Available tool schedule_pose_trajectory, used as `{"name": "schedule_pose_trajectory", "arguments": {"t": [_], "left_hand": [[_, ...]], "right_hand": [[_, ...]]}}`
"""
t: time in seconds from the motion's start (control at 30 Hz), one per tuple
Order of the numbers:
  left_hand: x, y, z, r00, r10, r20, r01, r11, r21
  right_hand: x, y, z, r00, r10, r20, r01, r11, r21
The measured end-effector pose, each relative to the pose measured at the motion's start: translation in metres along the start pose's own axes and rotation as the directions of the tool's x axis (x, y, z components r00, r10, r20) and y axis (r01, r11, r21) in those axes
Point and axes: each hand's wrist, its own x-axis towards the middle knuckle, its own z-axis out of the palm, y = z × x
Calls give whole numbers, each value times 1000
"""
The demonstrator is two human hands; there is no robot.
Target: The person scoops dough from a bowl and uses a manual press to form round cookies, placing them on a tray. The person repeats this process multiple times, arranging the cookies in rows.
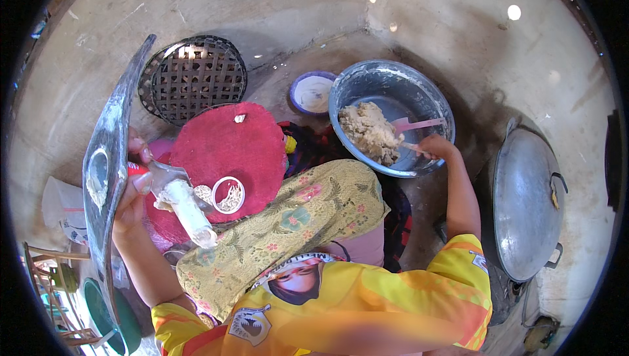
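Note:
My left hand [132, 184] grips a long dark press board [105, 159] with a hole in it, together with a red-handled metal scraper [169, 174]. A dough-smeared cylinder [189, 213] juts from the board's side. Below it, a white ring [228, 195] with thin dough strands inside lies on a round red mat [226, 149]. My right hand [435, 148] holds a thin light-coloured utensil [412, 147] whose end touches the pale dough [371, 132] in a large grey basin [393, 68]. A pink plastic spatula [422, 124] rests in that basin.
Left of the basin stands a purple-rimmed bowl of white powder [313, 93]. Woven baskets [196, 76] lie behind the red mat, near the wall. A large lidded metal pan [528, 203] is at the right. A green basin [110, 316] stands at lower left.

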Motion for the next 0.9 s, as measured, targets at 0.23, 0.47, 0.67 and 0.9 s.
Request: {"name": "schedule_pose_trajectory", "arguments": {"t": [0.23, 0.47, 0.67, 0.9], "left_hand": [[23, -30, 17, 949, -272, -156, 289, 953, 95], [58, -66, 69, 978, -108, 177, -9, 831, 557], [43, -70, 80, 953, 88, 288, -283, 595, 752], [42, -114, 49, 954, -187, 233, 87, 920, 383]], "right_hand": [[-55, -43, -14, 972, -195, -134, 222, 948, 227], [-105, -168, 0, 818, -551, 165, 491, 818, 301], [-128, -289, 24, 805, -531, 264, 585, 784, -207], [-156, -342, 124, -124, -976, 178, 271, -206, -940]]}}
